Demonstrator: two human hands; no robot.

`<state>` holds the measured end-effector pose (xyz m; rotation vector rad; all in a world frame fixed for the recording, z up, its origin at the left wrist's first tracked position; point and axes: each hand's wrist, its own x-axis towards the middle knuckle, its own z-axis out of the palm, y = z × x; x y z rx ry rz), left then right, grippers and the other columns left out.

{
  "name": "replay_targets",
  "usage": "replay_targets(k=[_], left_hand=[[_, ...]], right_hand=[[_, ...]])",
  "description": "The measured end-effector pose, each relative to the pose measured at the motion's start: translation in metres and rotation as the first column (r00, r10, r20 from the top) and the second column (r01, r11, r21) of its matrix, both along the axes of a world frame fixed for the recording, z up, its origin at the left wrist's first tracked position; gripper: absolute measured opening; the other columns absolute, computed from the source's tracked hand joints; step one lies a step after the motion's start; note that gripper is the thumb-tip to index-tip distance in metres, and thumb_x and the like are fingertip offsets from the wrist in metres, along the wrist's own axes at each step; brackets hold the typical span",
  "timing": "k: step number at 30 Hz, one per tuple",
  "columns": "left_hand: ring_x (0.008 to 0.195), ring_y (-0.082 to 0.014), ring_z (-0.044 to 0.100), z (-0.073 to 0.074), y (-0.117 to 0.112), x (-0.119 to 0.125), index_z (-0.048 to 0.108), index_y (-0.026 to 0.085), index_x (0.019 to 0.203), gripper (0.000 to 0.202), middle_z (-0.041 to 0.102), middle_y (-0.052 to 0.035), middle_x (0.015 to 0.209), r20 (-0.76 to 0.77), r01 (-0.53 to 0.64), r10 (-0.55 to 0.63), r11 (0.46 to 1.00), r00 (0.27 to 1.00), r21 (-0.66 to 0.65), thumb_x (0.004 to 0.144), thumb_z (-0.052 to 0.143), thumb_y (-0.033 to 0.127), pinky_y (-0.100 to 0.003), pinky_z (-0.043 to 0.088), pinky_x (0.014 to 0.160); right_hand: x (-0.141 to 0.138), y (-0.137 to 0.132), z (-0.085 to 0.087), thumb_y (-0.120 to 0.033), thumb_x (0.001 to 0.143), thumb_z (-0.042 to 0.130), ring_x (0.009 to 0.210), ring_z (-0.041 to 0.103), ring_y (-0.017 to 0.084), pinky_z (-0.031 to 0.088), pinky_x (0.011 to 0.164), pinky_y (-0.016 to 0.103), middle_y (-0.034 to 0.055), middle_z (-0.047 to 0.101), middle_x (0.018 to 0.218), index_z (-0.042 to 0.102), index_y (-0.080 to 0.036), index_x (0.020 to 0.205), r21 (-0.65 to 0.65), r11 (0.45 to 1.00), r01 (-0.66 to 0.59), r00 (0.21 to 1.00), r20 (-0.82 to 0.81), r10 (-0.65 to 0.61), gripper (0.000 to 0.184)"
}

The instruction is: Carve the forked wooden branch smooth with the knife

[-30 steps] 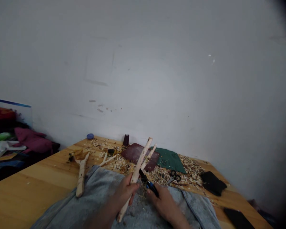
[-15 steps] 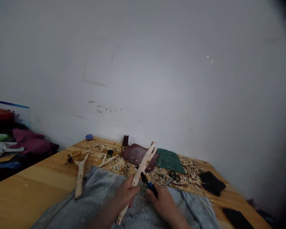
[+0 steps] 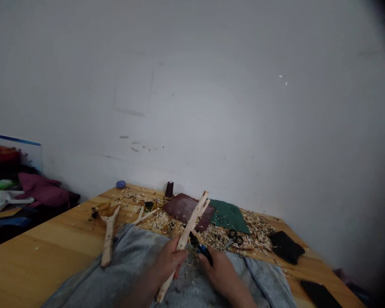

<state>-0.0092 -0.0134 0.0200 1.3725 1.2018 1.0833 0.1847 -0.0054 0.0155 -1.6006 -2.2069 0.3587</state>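
Note:
My left hand [image 3: 170,261] is closed round a peeled, forked wooden branch [image 3: 190,222], which slants up and away from me over the cloth. In my right hand [image 3: 220,271] is a knife [image 3: 205,253] with a blue-and-black handle, gripped close to the branch. Its dark front end meets the branch just above my left hand, and the blade is mostly hidden behind the wood. Under both hands lies a grey cloth [image 3: 141,252] dusted with shavings. To the left, a carved slingshot frame [image 3: 108,241] rests partly on this cloth.
Wood shavings [image 3: 256,229] cover the table's back half. Among them are scissors [image 3: 233,239], maroon [image 3: 182,207] and green [image 3: 227,215] sheets, a thread spool [image 3: 169,189] and a small forked stick [image 3: 144,217]. Black pieces [image 3: 287,247] lie right, a blue round item [image 3: 120,184] back left.
Hardly anything differs. The branch and knife stay in nearly the same place in my hands, and the whole view has shifted very slightly.

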Motion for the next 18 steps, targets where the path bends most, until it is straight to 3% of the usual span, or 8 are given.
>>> replay_targets(k=[7,11,14,18], left_hand=[[0.033,-0.0082,0.038,-0.010,0.004,-0.001,0.053,0.021,0.081,0.020,0.044,0.0096,0.048,-0.008,0.021,-0.021,1.000,1.000,0.015,0.076,0.056,0.040,-0.021,0.025,0.037],[0.032,-0.0078,0.038,-0.015,0.006,-0.001,0.054,0.021,0.088,0.025,0.045,0.0096,0.049,0.053,0.036,-0.037,0.999,0.998,0.013,0.076,0.056,0.042,-0.021,0.025,0.037],[0.032,-0.0075,0.037,-0.016,0.006,-0.001,0.054,0.021,0.087,0.022,0.046,0.0093,0.050,0.077,0.034,-0.032,0.999,0.997,-0.020,0.075,0.056,0.039,-0.021,0.025,0.037],[0.033,-0.0087,0.039,-0.016,0.005,0.000,0.054,0.022,0.082,0.019,0.048,0.0078,0.049,0.034,0.049,-0.048,0.998,0.998,-0.032,0.074,0.058,0.039,-0.022,0.025,0.037]], right_hand=[[0.008,0.010,0.001,-0.039,0.097,0.036,0.082,0.070,0.025,0.044,0.068,0.029,0.0124,0.074,0.089,0.064,-0.018,0.104,0.078,0.965,0.252,0.952,0.159,-0.261,0.036],[0.018,0.015,-0.001,-0.043,0.099,0.030,0.079,0.070,0.025,0.043,0.064,0.028,0.0114,0.074,0.086,0.063,-0.019,0.108,0.197,0.917,0.347,0.930,0.057,-0.364,0.042],[0.022,0.016,-0.003,-0.046,0.099,0.030,0.077,0.070,0.024,0.041,0.061,0.026,0.0087,0.073,0.083,0.062,-0.020,0.104,0.269,0.902,0.337,0.938,-0.018,-0.345,0.042],[0.019,0.015,-0.005,-0.042,0.098,0.038,0.074,0.069,0.022,0.037,0.058,0.025,0.0063,0.074,0.084,0.063,-0.022,0.098,0.317,0.918,0.239,0.961,0.059,-0.270,0.032]])
